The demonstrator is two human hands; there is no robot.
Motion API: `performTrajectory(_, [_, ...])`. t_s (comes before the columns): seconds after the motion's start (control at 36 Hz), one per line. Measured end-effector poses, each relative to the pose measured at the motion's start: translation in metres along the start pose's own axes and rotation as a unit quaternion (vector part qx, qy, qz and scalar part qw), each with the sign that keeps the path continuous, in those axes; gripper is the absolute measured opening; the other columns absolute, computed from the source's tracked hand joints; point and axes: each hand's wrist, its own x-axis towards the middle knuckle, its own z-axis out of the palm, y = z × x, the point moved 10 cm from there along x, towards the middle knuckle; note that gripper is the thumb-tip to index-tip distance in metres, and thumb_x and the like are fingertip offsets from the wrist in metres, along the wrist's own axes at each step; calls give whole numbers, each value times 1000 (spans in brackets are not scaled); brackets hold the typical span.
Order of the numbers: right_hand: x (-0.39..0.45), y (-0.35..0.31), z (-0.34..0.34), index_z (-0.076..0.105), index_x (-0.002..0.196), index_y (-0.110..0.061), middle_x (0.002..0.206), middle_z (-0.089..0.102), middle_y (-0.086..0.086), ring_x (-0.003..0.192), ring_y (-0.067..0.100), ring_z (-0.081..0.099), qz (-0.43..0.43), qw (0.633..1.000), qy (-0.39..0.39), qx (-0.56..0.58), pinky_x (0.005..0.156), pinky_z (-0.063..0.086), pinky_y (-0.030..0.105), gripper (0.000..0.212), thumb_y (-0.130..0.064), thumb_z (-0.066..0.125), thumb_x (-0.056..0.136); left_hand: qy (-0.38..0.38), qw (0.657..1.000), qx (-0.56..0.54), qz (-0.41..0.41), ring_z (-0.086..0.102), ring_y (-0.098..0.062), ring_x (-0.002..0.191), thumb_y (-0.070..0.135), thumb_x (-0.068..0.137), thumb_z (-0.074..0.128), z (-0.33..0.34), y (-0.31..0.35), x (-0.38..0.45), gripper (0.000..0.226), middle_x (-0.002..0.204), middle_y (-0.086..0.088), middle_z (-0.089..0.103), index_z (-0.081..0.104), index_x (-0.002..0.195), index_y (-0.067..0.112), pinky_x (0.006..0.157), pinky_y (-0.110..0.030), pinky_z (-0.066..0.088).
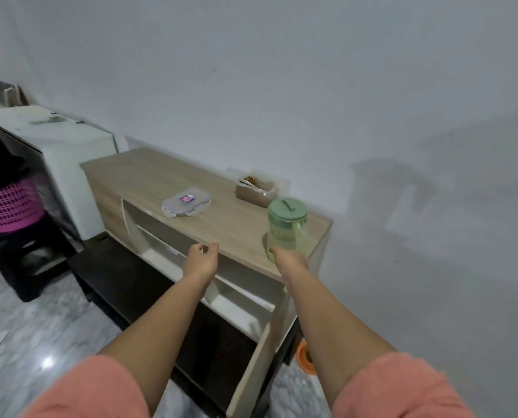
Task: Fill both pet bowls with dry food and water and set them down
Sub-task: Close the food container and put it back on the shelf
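Observation:
A clear pitcher with a green lid stands near the right end of the wooden cabinet top. My right hand is wrapped around its base. My left hand hovers at the cabinet's front edge, fingers loosely apart, holding nothing. An open clear container with brown dry food stands by the wall. Its flat lid lies apart on the top. An orange pet bowl with food in it shows on the floor, partly hidden by the open cabinet door.
The cabinet doors stand open onto white shelves. A white appliance sits left of the cabinet, with a pink basket on a dark stool beside it. The floor is grey marble tile. A bare wall runs behind.

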Motion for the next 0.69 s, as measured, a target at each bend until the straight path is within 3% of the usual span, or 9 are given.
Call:
performTrajectory(0.06, [13, -15, 19, 53, 127, -6, 123, 55, 11, 120, 33, 50, -12, 1000, -14, -1, 103, 44, 40, 54, -39, 60, 84, 10, 1000, -8, -7, 47, -32, 127, 47, 96, 45, -11, -3, 14, 60, 143, -9, 47, 37, 144, 13, 108, -47, 40])
performTrajectory(0.19, [41, -43, 83, 31, 146, -4, 149, 37, 8, 132, 32, 43, -32, 998, -52, 5, 108, 40, 41, 75, -35, 61, 85, 45, 997, -16, -55, 51, -33, 124, 54, 92, 47, -54, -25, 56, 60, 135, -12, 54, 45, 140, 18, 105, -47, 43])
performTrajectory(0.25, [42, -48, 100, 44, 136, -1, 139, 48, 11, 124, 33, 50, -22, 999, -50, 0, 104, 44, 39, 63, -33, 62, 86, 53, 996, -26, -71, 52, -33, 120, 53, 92, 47, -69, -32, 73, 56, 132, -11, 54, 49, 136, 18, 104, -47, 45])
performTrajectory(0.31, [50, -53, 122, 59, 112, -5, 122, 61, 13, 114, 33, 57, -21, 998, -56, -36, 100, 46, 36, 42, -36, 63, 84, 57, 995, -31, -80, 52, -32, 117, 52, 93, 45, -83, -35, 92, 54, 131, -12, 54, 51, 134, 17, 103, -47, 45])
performTrajectory(0.36, [68, -64, 152, 58, 95, -9, 100, 61, 13, 103, 31, 60, -22, 997, -56, -56, 93, 46, 33, 31, -38, 62, 83, 55, 994, -32, -89, 53, -32, 117, 50, 94, 45, -98, -41, 127, 53, 130, -12, 54, 52, 133, 15, 103, -47, 45])
performTrajectory(0.44, [81, -76, 173, 58, 90, -9, 72, 54, 8, 83, 28, 56, -3, 997, -58, -43, 80, 44, 31, 29, -36, 63, 83, 44, 995, -35, -88, 53, -32, 118, 50, 93, 47, -105, -42, 160, 52, 128, -10, 55, 55, 129, 14, 105, -47, 44])
performTrajectory(0.53, [98, -88, 198, 53, 84, -8, 61, 47, 5, 63, 24, 50, 11, 999, -36, -39, 76, 41, 29, 26, -32, 60, 87, 23, 995, -20, -96, 54, -31, 117, 53, 91, 47, -115, -47, 208, 55, 123, -12, 59, 56, 125, 11, 104, -47, 44])
performTrajectory(0.61, [114, -102, 223, 58, 92, -7, 60, 45, 4, 78, 27, 53, 22, 999, -13, -35, 89, 46, 33, 25, -31, 57, 90, -9, 995, 4, -102, 55, -30, 118, 52, 91, 48, -123, -50, 251, 55, 126, -14, 59, 57, 126, 11, 104, -46, 44])
performTrajectory(0.69, [130, -109, 253, 63, 108, 3, 63, 49, 5, 94, 31, 58, 38, 998, -3, -42, 96, 45, 35, 40, -31, 56, 90, -34, 994, 44, -95, 55, -31, 117, 50, 93, 47, -133, -46, 288, 53, 124, -15, 59, 57, 125, 9, 104, -46, 45])
